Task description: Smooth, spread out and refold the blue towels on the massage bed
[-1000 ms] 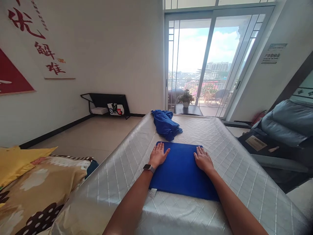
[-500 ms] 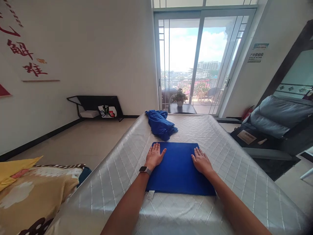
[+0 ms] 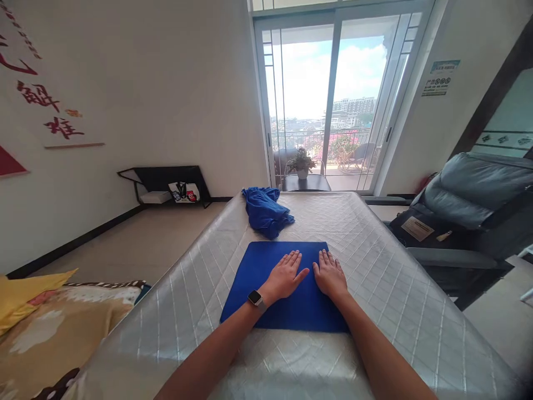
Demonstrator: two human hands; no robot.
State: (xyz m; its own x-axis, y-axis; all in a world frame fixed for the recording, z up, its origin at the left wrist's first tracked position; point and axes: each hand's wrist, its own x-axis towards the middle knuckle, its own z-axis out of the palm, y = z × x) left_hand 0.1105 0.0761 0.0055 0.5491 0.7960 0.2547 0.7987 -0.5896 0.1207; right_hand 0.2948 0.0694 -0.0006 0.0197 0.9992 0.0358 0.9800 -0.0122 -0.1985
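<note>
Both hands pressed flat, side by side, on a folded blue cloth (image 3: 266, 278) on the quilted silver mattress (image 3: 387, 289).

L hand (image 3: 286, 275) w/ watch at wrist is laid palm-down near cloth centre, fingers straight & slightly spread, thumb angled toward R hand (image 3: 330, 276); R hand also palm-down, fingers extended & close together, nothing gripped by either. Thumbs are near each other, contact can't be confirmed. Both forearms are stretched fwd from bottom edge, elbows cut off by frame. Cloth parts under palms are hidden; its layers can't be counted. A crumpled blue garment (image 3: 265, 211) is seen beyond the cloth, apart from it, shape unclear.
</note>
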